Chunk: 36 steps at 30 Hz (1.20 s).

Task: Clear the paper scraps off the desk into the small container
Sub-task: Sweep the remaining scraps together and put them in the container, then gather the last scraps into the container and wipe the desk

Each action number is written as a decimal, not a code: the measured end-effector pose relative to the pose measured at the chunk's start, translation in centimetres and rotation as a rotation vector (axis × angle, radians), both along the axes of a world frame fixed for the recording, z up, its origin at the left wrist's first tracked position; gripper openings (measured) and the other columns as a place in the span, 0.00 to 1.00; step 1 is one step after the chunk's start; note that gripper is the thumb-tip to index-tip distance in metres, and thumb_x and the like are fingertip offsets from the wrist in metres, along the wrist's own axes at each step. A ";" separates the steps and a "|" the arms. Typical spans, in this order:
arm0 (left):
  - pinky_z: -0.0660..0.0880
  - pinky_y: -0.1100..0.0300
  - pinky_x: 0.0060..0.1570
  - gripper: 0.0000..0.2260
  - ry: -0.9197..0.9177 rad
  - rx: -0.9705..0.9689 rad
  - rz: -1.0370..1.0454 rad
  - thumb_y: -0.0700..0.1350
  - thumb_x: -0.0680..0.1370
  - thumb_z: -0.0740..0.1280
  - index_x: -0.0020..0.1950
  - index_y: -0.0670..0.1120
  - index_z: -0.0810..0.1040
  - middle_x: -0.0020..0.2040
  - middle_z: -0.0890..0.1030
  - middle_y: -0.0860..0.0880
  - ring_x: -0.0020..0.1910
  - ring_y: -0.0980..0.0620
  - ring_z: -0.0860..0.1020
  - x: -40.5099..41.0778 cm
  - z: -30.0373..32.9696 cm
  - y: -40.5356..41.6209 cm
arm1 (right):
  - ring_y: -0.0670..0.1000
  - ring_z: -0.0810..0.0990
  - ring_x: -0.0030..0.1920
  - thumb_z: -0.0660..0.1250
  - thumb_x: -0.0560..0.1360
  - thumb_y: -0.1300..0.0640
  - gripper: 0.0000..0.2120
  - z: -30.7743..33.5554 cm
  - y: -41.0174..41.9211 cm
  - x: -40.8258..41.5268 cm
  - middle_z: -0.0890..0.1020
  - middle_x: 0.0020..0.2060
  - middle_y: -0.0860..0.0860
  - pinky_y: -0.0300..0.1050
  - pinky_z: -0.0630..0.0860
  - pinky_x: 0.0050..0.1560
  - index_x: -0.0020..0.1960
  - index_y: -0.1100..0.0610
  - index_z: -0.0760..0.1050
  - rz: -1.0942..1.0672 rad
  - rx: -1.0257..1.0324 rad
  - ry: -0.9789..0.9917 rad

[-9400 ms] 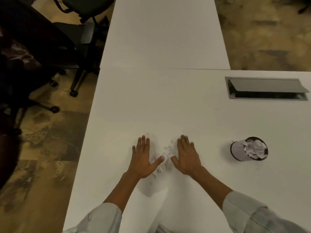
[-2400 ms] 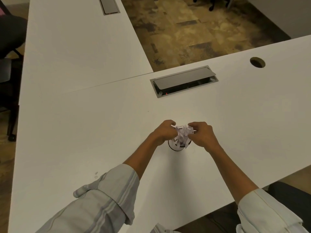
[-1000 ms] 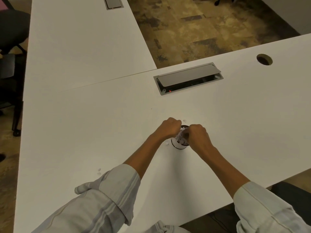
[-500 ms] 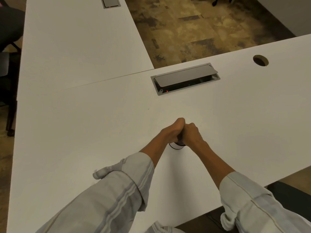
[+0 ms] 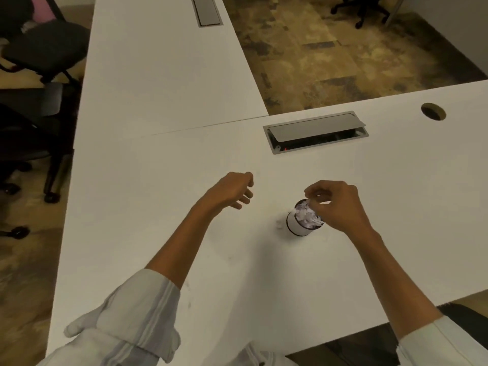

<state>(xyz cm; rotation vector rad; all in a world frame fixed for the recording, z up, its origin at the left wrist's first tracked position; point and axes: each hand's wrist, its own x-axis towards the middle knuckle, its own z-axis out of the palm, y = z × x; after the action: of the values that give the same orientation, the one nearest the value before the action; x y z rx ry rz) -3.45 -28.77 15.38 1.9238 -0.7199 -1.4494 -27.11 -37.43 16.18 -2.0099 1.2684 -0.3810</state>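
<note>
The small round container (image 5: 297, 227) stands on the white desk (image 5: 369, 202), packed to the rim with white paper scraps (image 5: 306, 213). My right hand (image 5: 338, 204) hovers over its far right rim, fingertips pinched on a scrap at the top of the pile. My left hand (image 5: 232, 191) hangs above the desk to the left of the container, fingers loosely curled and holding nothing. One small scrap (image 5: 278, 223) lies on the desk just left of the container's base.
A grey cable hatch (image 5: 315, 132) with its lid raised sits behind the container. A round cable hole (image 5: 433, 111) lies at the far right. A second white desk (image 5: 163, 64) extends away on the left, with dark office chairs (image 5: 39, 56) beside it.
Both hands were pressed together over the container half a second ago. Now my left hand has pulled away to the left, and my right hand stays over the rim.
</note>
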 end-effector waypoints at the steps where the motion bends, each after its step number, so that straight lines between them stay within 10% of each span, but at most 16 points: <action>1: 0.76 0.53 0.49 0.14 -0.057 0.026 0.022 0.48 0.77 0.59 0.56 0.42 0.77 0.55 0.81 0.40 0.49 0.46 0.81 0.9 -1.1 1.9 | 0.39 0.83 0.38 0.71 0.68 0.64 0.09 -0.9 1.2 1.1 0.85 0.38 0.45 0.28 0.77 0.40 0.45 0.53 0.83 0.032 0.033 -0.006; 4: 0.72 0.54 0.55 0.17 -0.332 0.128 -0.050 0.53 0.77 0.63 0.61 0.46 0.75 0.62 0.78 0.44 0.58 0.46 0.76 3.2 -4.9 8.3 | 0.39 0.82 0.39 0.72 0.68 0.62 0.11 -4.9 4.9 4.6 0.85 0.44 0.48 0.30 0.78 0.38 0.50 0.53 0.81 0.128 0.149 0.052; 7: 0.66 0.51 0.65 0.31 -0.482 0.271 -0.118 0.58 0.75 0.67 0.73 0.45 0.64 0.70 0.69 0.42 0.70 0.42 0.66 4.4 -8.6 15.0 | 0.50 0.80 0.57 0.72 0.70 0.59 0.24 -10.1 7.7 6.9 0.79 0.60 0.55 0.43 0.77 0.57 0.65 0.58 0.74 0.215 0.210 0.264; 10: 0.58 0.45 0.73 0.48 -0.575 0.433 -0.132 0.63 0.69 0.71 0.77 0.43 0.50 0.77 0.54 0.39 0.77 0.39 0.49 4.4 -11.6 21.0 | 0.57 0.57 0.76 0.66 0.74 0.61 0.33 -14.1 9.3 7.7 0.58 0.76 0.59 0.48 0.62 0.71 0.76 0.60 0.57 0.248 0.195 0.474; 17: 0.44 0.36 0.74 0.71 -0.558 0.596 -0.047 0.83 0.50 0.58 0.72 0.43 0.25 0.73 0.25 0.40 0.75 0.39 0.30 0.9 -16.1 29.4 | 0.65 0.48 0.76 0.67 0.74 0.60 0.38 -17.5 8.3 8.6 0.50 0.75 0.67 0.56 0.61 0.73 0.75 0.68 0.48 0.172 0.091 0.742; 30: 0.33 0.39 0.74 0.52 -0.670 0.374 -0.043 0.76 0.67 0.45 0.72 0.43 0.24 0.75 0.27 0.43 0.74 0.46 0.27 -5.5 -19.6 26.3 | 0.58 0.37 0.77 0.56 0.75 0.65 0.37 -19.9 23.7 12.7 0.39 0.77 0.61 0.53 0.41 0.77 0.76 0.64 0.37 0.437 0.091 0.525; 36: 0.38 0.50 0.77 0.52 -0.663 0.097 0.046 0.69 0.71 0.60 0.75 0.42 0.31 0.77 0.31 0.44 0.77 0.47 0.34 -3.2 -19.8 28.0 | 0.50 0.62 0.75 0.57 0.79 0.60 0.29 -18.0 22.7 14.8 0.54 0.78 0.51 0.44 0.67 0.69 0.78 0.55 0.53 0.594 0.073 0.253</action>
<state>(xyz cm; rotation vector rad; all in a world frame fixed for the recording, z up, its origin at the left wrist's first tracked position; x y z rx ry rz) -6.63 -0.79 -4.45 2.5041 -0.8904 -0.8108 -12.31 -14.75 -1.85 -2.2987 0.7470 0.2053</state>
